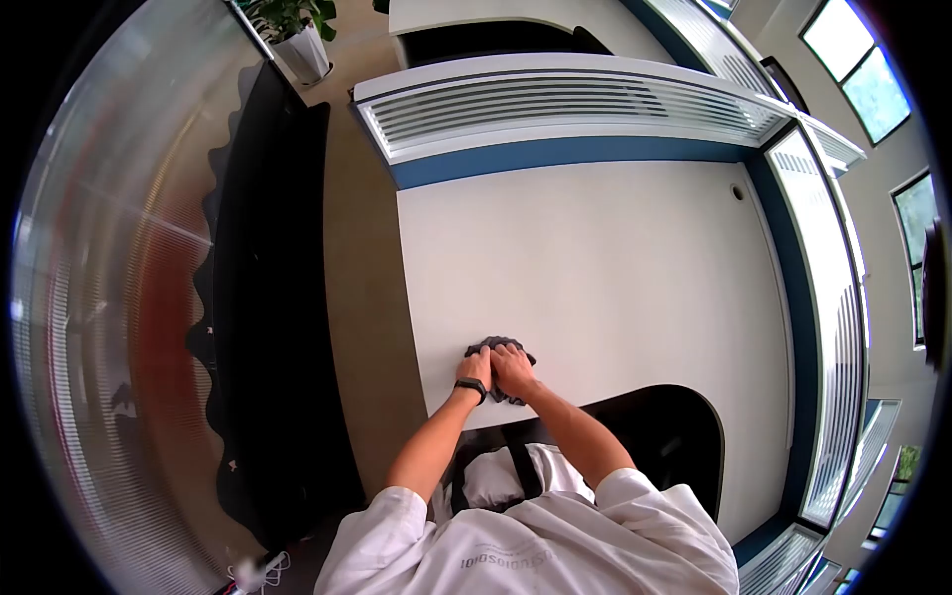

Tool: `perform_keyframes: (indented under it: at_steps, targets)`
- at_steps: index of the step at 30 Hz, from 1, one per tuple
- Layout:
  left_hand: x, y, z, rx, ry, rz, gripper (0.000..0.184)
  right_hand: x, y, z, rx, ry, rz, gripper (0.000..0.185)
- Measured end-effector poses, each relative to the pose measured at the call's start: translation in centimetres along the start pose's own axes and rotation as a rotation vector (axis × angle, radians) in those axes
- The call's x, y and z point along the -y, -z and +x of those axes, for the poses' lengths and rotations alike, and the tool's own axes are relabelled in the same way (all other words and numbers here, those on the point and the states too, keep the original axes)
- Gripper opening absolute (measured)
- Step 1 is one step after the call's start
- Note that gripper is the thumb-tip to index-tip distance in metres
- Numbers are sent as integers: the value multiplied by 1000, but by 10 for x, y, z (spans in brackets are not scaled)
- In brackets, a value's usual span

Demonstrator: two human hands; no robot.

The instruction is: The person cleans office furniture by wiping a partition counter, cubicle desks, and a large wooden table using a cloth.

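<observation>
A bunched dark grey cloth (pixel 502 340) lies on the white desk (pixel 595 258), close to its near left corner. My left hand (pixel 478 366) grips the cloth from the left, its fingers curled into the folds. A black wristband (pixel 472 385) is on that wrist. Right beside it, my right hand (pixel 511 368) presses on the cloth, also with curled fingers. Both hands sit close together, and part of the cloth is hidden beneath them. Some of its folds show beyond the fingers and below the right hand.
A blue and white slatted partition (pixel 565 109) borders the desk at the back, and another (pixel 828 327) at the right. A black chair (pixel 674 421) is at the near edge. Left stand a long black panel (pixel 278 297) and a ribbed translucent wall (pixel 119 297). A potted plant (pixel 300 55) stands behind.
</observation>
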State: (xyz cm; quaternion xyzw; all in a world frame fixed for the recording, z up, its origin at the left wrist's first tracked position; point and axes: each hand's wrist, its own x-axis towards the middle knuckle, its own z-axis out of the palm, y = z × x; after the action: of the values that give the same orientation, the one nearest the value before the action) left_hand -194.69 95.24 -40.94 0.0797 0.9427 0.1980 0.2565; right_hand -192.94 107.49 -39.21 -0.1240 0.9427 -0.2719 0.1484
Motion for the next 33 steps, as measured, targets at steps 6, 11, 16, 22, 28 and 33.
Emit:
perform_keyframes:
  at_steps: [6, 11, 16, 22, 28, 33]
  targets:
    - [2, 32, 66, -74, 44, -23, 19, -20, 28, 77, 7, 54, 2, 21]
    - [8, 62, 131, -114, 83, -47, 35, -32, 50, 146, -11, 64, -26, 24]
    - [11, 116, 202, -121, 73, -53, 44, -53, 64, 231, -111, 115, 55, 24]
    - [28, 156, 293, -256, 16, -24, 37, -70, 90, 328, -180, 124, 41, 19]
    - [33, 180, 334, -281, 7, 0, 33, -79, 98, 373, -250, 132, 13, 13]
    - [26, 169, 310, -230, 66, 83, 33, -72, 103, 345, -209, 92, 42, 15]
